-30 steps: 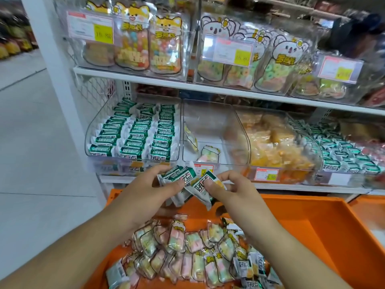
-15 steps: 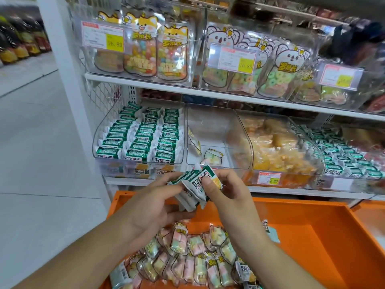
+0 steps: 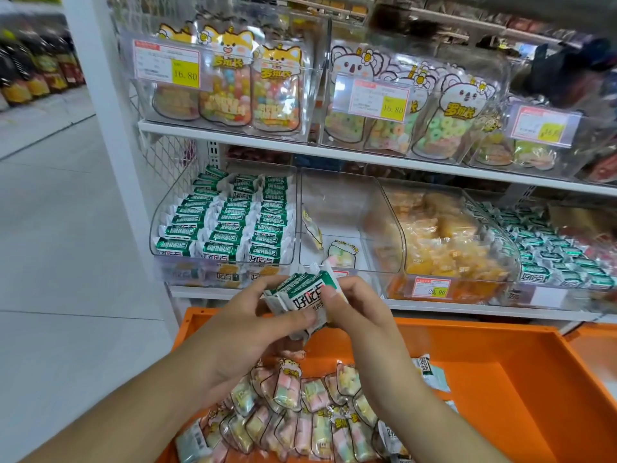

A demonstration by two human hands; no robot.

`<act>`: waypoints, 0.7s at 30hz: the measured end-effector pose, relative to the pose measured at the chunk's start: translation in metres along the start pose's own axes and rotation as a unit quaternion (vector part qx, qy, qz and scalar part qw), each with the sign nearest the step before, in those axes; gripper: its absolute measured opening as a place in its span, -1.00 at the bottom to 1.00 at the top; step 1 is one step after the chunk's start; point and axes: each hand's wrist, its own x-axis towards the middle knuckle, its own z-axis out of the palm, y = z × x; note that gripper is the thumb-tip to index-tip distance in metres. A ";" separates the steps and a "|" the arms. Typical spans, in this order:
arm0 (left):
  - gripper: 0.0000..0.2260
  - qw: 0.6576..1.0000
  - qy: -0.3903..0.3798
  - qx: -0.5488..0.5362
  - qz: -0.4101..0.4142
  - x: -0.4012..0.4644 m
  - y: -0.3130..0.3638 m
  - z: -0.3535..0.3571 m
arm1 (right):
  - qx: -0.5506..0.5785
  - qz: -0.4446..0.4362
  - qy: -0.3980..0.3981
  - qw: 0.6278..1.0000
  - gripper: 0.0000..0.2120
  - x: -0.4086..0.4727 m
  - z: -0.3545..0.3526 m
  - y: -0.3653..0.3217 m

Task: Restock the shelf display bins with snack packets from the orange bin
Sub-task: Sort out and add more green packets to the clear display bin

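My left hand (image 3: 248,324) and my right hand (image 3: 359,315) together grip a small stack of green-and-white snack packets (image 3: 300,295) above the back edge of the orange bin (image 3: 521,372). Inside that bin lies a heap of pastel marshmallow packets (image 3: 300,416), with a few green-and-white ones at its right. Just beyond the hands, on the lower shelf, a clear display bin (image 3: 160,225) holds neat rows of the same green-and-white packets. The clear bin beside it (image 3: 337,208) holds only two or three marshmallow packets.
Further right on the lower shelf stand a bin of orange-yellow snacks (image 3: 444,242) and another of green packets (image 3: 547,248). The upper shelf (image 3: 300,152) carries clear bins of candy pouches with price tags. A white upright (image 3: 110,135) and bare floor lie to the left.
Both hands have drawn together and squared the loose packets into one tighter stack. The view has shifted a little left and closer to the shelf.
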 end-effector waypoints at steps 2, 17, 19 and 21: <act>-0.25 1.000 -0.011 -0.010 0.004 0.000 0.005 -0.001 | 0.005 0.023 -0.015 1.000 -0.65 0.004 -0.007 -0.001; -0.58 0.997 -0.045 0.068 0.019 -0.023 0.035 -0.017 | -0.083 0.044 -0.167 0.981 -0.45 0.013 -0.014 -0.031; -0.67 0.996 -0.042 0.083 0.015 -0.024 0.039 -0.024 | -0.116 0.041 -0.176 0.977 -0.39 0.016 -0.007 -0.037; -0.63 0.994 -0.038 0.098 0.019 -0.023 0.045 -0.036 | -0.149 0.036 -0.184 0.971 -0.36 0.020 0.001 -0.045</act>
